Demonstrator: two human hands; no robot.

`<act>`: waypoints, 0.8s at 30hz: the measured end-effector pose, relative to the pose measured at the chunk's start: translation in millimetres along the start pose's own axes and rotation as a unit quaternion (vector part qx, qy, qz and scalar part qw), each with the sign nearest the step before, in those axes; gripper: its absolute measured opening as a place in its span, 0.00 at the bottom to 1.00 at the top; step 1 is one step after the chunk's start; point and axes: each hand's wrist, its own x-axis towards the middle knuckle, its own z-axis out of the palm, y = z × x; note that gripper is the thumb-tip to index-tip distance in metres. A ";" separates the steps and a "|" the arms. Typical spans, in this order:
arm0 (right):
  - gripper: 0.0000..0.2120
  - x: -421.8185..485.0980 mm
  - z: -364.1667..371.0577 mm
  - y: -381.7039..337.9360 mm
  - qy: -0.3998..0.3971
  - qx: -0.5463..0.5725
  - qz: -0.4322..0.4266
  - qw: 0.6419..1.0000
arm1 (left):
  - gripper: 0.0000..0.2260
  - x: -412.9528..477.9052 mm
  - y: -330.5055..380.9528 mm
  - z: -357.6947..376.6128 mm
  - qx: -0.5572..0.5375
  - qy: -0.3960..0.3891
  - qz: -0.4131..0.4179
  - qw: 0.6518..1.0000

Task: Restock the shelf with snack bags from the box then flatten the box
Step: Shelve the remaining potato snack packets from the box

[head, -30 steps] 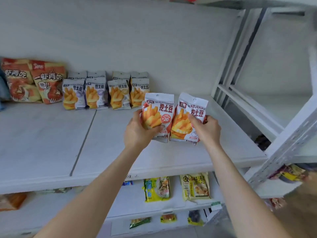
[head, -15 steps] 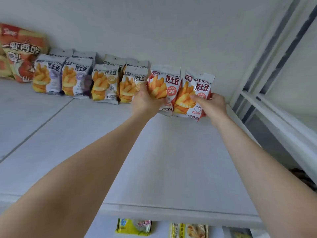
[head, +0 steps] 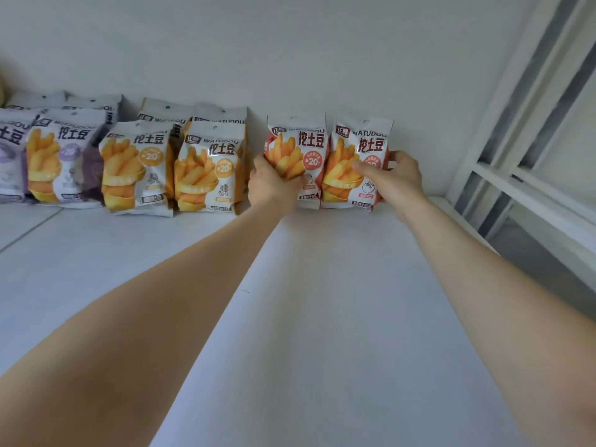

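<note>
One red-and-white foil snack bag [head: 301, 150] is gripped by the left hand [head: 271, 187], a second bag [head: 356, 150] beside it by the right hand [head: 396, 182]

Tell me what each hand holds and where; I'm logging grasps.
The left hand grips the left red bag at its lower left edge; the right hand grips the right red bag at its lower right side.

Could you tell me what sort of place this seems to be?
Likely a small shop or stockroom: a white shelf holds front-facing rows of matching orange snack bags, and the left hand and right hand hold two red snack bags upright beside them.
</note>
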 end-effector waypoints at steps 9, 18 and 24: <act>0.17 23.6 21.9 21.3 -0.021 -0.029 -0.008 0.999 | 0.32 29.4 -7.4 7.1 0.018 -0.029 -0.036 0.999; 0.24 35.5 35.7 22.3 0.013 -0.036 -0.017 0.999 | 0.36 35.6 -5.3 15.5 0.063 -0.018 -0.024 0.998; 0.24 34.6 36.1 21.6 -0.007 -0.073 -0.014 0.997 | 0.39 34.8 6.3 15.8 0.144 0.028 0.017 0.989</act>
